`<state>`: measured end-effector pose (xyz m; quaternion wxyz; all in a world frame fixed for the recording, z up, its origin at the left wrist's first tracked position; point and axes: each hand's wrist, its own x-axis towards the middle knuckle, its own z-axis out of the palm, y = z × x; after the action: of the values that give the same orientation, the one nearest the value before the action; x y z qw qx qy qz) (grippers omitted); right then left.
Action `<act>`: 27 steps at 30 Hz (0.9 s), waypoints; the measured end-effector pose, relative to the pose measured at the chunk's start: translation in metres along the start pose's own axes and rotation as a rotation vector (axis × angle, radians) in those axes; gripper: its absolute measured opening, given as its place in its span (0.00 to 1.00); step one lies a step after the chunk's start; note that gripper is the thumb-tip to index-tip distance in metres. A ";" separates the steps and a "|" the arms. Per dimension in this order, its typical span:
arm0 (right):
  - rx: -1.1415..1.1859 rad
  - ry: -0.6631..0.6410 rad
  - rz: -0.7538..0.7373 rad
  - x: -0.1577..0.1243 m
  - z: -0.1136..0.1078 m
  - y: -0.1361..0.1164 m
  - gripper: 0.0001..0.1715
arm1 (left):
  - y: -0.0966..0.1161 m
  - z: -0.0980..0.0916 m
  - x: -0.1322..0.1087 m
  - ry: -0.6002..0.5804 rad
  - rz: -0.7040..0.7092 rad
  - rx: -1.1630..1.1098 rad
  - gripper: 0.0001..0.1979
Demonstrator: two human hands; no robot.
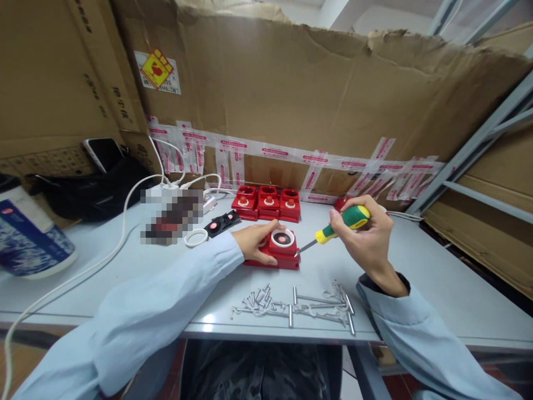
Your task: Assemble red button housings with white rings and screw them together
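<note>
My left hand (255, 244) grips a red square box with a round white-rimmed disc on top (282, 249), holding it down on the grey table (437, 278). My right hand (368, 233) is closed round a green and yellow screwdriver (340, 224). The screwdriver's metal tip touches the right corner of the red box. Both sleeves are light blue.
Three more red boxes (268, 202) stand in a row behind. Loose screws (258, 298) and metal pins (320, 304) lie near the front edge. A white ring (195, 238), black part (222, 223), white cables (125, 216), a black bag (89, 191) and taped cardboard wall (291, 100) surround them.
</note>
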<state>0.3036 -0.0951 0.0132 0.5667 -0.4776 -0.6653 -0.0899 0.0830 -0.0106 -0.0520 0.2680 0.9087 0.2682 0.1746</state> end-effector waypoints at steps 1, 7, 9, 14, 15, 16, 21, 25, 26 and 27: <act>0.003 -0.010 0.004 0.000 0.001 0.000 0.09 | 0.000 0.000 0.000 -0.001 0.005 -0.001 0.38; 0.034 -0.096 -0.007 0.002 0.007 -0.003 0.09 | -0.002 0.001 0.001 0.003 0.033 0.001 0.38; 0.000 -0.153 -0.042 0.006 0.009 -0.008 0.09 | -0.004 0.002 0.001 0.004 0.015 0.012 0.38; -0.187 -0.340 -0.165 0.017 0.010 -0.027 0.11 | -0.003 0.001 0.001 -0.005 -0.005 0.052 0.38; -0.184 -0.386 -0.184 0.018 0.010 -0.030 0.12 | -0.002 0.001 0.001 -0.006 0.002 0.057 0.38; -0.152 -0.437 -0.193 0.019 0.009 -0.033 0.13 | -0.002 0.000 0.001 -0.005 0.008 0.060 0.37; -0.015 -0.518 -0.195 0.019 0.013 -0.031 0.09 | 0.000 0.000 0.001 -0.006 0.007 0.061 0.38; -0.225 -0.364 -0.193 0.020 0.018 -0.027 0.12 | 0.001 0.000 0.001 0.003 0.024 0.048 0.39; -0.236 -0.388 -0.183 0.022 0.017 -0.027 0.14 | 0.001 0.000 0.000 0.002 0.024 0.047 0.39; -0.215 -0.439 -0.171 0.023 0.015 -0.027 0.16 | 0.001 0.000 0.000 0.000 0.022 0.045 0.38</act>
<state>0.2756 -0.0873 0.0386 0.3448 -0.4854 -0.7970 -0.1017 0.0838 -0.0113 -0.0509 0.2458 0.9174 0.2618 0.1715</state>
